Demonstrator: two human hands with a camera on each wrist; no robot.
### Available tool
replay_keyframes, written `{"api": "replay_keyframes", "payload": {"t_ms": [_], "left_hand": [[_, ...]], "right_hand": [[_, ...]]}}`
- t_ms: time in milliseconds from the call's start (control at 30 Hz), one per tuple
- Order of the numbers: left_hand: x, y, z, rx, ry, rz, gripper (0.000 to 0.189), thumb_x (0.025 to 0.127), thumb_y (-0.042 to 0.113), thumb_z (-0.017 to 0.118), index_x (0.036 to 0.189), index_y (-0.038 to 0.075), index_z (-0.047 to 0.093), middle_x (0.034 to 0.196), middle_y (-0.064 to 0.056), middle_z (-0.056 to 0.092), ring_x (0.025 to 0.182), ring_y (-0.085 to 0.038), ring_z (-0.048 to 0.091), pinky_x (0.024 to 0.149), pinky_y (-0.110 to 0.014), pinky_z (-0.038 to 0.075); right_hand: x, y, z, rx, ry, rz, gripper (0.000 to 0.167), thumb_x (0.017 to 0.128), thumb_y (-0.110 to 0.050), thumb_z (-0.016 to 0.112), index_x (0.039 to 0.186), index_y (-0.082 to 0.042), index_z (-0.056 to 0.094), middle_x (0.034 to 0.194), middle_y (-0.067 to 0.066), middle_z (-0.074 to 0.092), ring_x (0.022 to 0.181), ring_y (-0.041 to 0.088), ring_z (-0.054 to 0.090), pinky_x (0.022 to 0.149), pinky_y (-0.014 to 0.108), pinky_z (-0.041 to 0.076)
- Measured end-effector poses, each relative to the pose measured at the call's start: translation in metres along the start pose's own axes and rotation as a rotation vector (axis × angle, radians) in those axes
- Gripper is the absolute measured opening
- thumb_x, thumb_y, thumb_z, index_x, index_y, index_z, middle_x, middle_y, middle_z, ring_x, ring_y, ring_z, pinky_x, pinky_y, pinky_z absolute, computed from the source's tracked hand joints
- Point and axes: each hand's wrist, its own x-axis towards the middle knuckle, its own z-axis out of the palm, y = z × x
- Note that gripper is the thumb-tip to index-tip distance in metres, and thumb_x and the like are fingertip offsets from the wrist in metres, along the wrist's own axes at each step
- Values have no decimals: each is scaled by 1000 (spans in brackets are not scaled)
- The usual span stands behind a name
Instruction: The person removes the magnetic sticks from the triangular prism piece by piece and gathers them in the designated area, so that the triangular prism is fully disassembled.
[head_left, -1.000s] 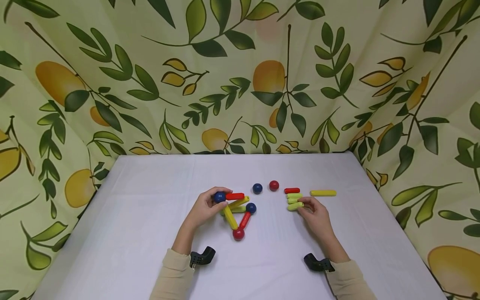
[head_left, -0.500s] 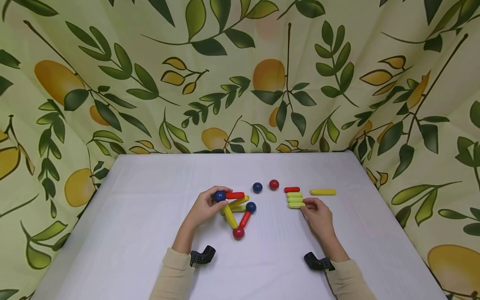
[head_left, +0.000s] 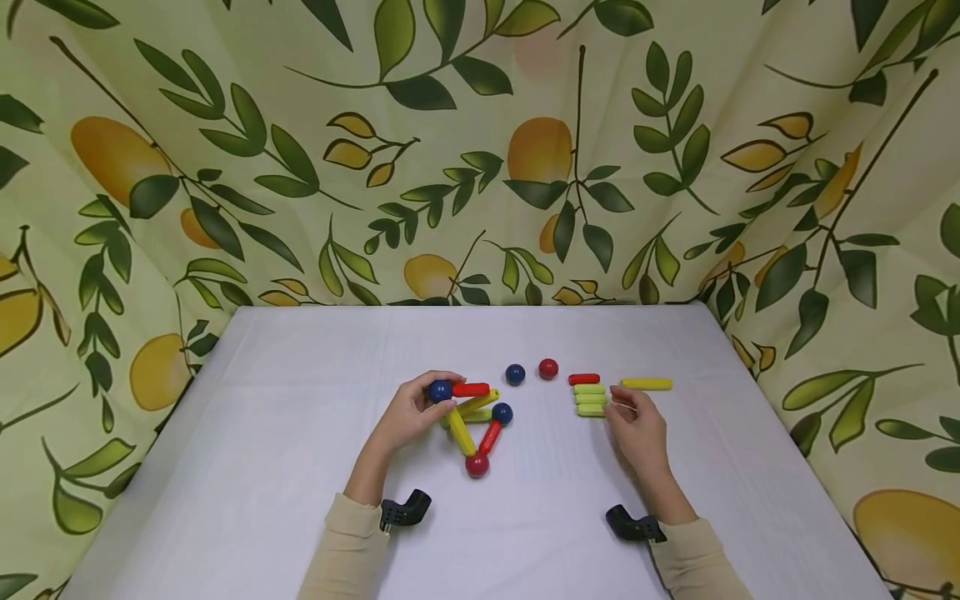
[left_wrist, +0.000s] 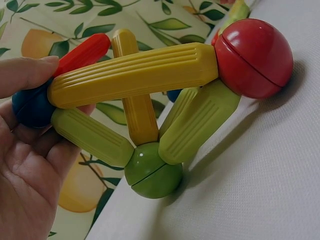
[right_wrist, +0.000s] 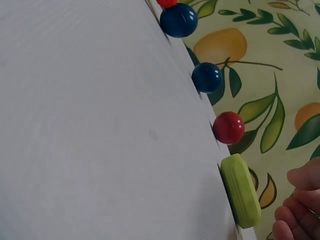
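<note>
My left hand (head_left: pixel 408 414) grips a dark blue ball (head_left: pixel 440 392), a corner of a frame of magnetic rods and balls. From that ball run a red rod (head_left: pixel 471 390), a long yellow rod (left_wrist: pixel 135 73) and a light green rod (left_wrist: pixel 93 136). The yellow rod ends at a red ball (left_wrist: pixel 256 59); a green ball (left_wrist: pixel 153 171) forms the base in the left wrist view. Another blue ball (head_left: pixel 502 413) sits at the frame's right corner. My right hand (head_left: pixel 637 425), fingers loosely bent and holding nothing, is just right of several stacked light green rods (head_left: pixel 590 399).
Behind the frame lie a loose blue ball (head_left: pixel 515 374) and a loose red ball (head_left: pixel 548 368). A short red rod (head_left: pixel 584 379) is above the green rods, and a long yellow rod (head_left: pixel 647 384) to their right. A patterned curtain (head_left: pixel 480 167) borders the white table (head_left: pixel 300 350).
My right hand has straightened the nearest green rod into line with the others, let it go and drawn slightly right. The left hand and the frame have stayed in place.
</note>
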Motion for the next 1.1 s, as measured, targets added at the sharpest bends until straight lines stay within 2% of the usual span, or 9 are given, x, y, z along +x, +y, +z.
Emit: {"api": "replay_keyframes", "payload": {"t_ms": [100,200,367,533,667,767,900,967,1100], "left_hand": [[1,-4,0,9,1,-10,35,90,6,62,124,2,57,128,-16,58,116,-30,54,98,-23,47],[1,-9,1,-3,7,2,34,90,11,63,124,7,59,128,-13,59,116,-28,55,98,-25,47],[1,-10,0,-15,9,24,33,90,14,65,122,10,60,125,-11,60,116,-26,56,98,-22,46],[2,-9,1,-5,11,-2,34,89,12,65,123,8,59,126,-12,60,113,-25,56,95,-17,46],[1,-4,1,5,9,-11,35,90,6,63,125,3,57,127,-16,58,116,-30,55,97,-22,47],[-2,9,1,20,1,-2,35,90,2,61,124,-1,56,127,-20,58,118,-33,55,98,-26,47],[-4,24,0,26,-15,-9,35,90,1,60,124,-5,55,127,-21,57,117,-33,55,97,-25,47],[-4,24,-1,15,-17,-9,36,90,0,60,124,-5,54,127,-22,57,116,-33,56,96,-23,47],[-1,9,0,-13,-7,3,37,89,0,60,125,-4,54,127,-23,57,114,-33,56,96,-21,47]], "right_hand": [[-2,-11,2,22,-46,-38,34,87,-6,65,120,-1,58,121,15,60,109,27,59,85,6,45],[-5,-23,6,42,-109,-84,36,85,-4,67,120,-1,58,120,15,61,109,27,60,91,23,50],[-9,-41,21,83,-235,-146,38,86,-7,68,122,-4,58,120,16,62,109,29,61,94,41,49],[-11,-59,41,134,-335,-200,38,86,-9,69,122,-7,58,123,11,62,114,25,59,97,43,48],[-11,-71,56,180,-374,-281,36,86,-9,69,121,-7,59,122,10,63,115,24,59,97,40,48],[-10,-79,66,204,-393,-335,35,86,-10,69,120,-7,60,121,10,63,114,23,59,97,38,48],[-10,-88,77,227,-414,-375,34,87,-11,68,119,-9,60,120,7,64,113,22,60,96,37,49],[-10,-92,81,243,-429,-378,32,87,-11,68,119,-9,61,119,7,65,112,22,60,97,38,49],[-10,-98,89,264,-466,-356,31,87,-12,68,117,-10,62,117,6,66,111,21,61,97,42,49]]}}
